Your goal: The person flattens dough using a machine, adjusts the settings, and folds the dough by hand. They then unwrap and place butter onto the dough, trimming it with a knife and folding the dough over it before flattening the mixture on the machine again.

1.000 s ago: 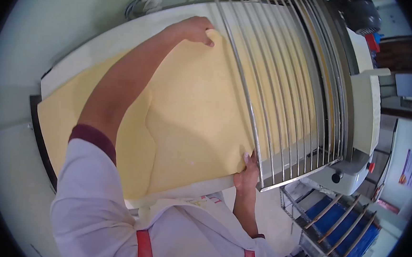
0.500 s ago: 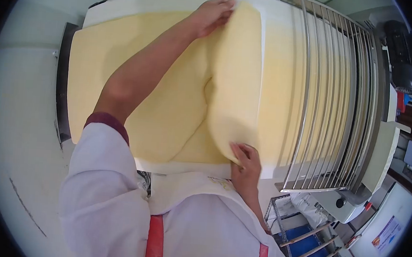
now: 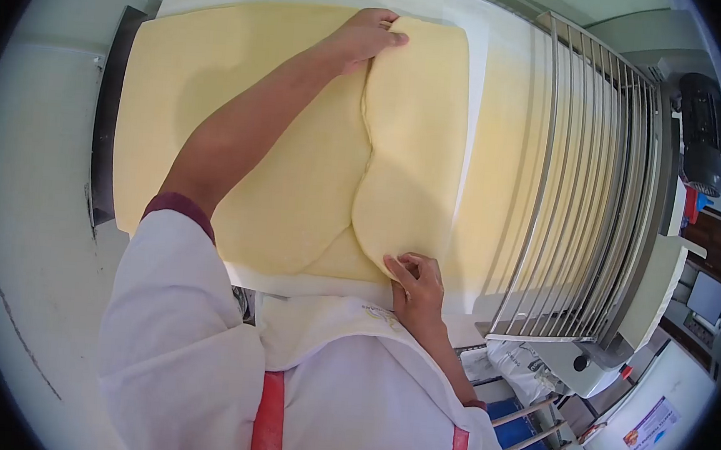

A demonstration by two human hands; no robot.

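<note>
A wide sheet of pale yellow dough [image 3: 229, 74] lies on the white belt. Its right part is doubled back into a folded flap [image 3: 417, 137], whose wavy edge rests on the sheet below. At the far end, my left hand [image 3: 365, 40] pinches the corner of the flap between thumb and fingers. My right hand [image 3: 420, 286] grips the near corner of the same flap, thumb on top. A slanted dough edge shows under the flap near my right hand.
On the right stands a metal bar guard [image 3: 576, 190] over the dusty belt [image 3: 499, 151]. Beyond it is a dark motor [image 3: 705, 136]. A rack with wooden bars [image 3: 533, 442] stands at lower right. A dark edge [image 3: 115, 124] bounds the belt on the left.
The raised flap has come down and left, now lying flatter on the sheet. Both hands moved slightly left and still hold its corners; the left hand is a little lower.
</note>
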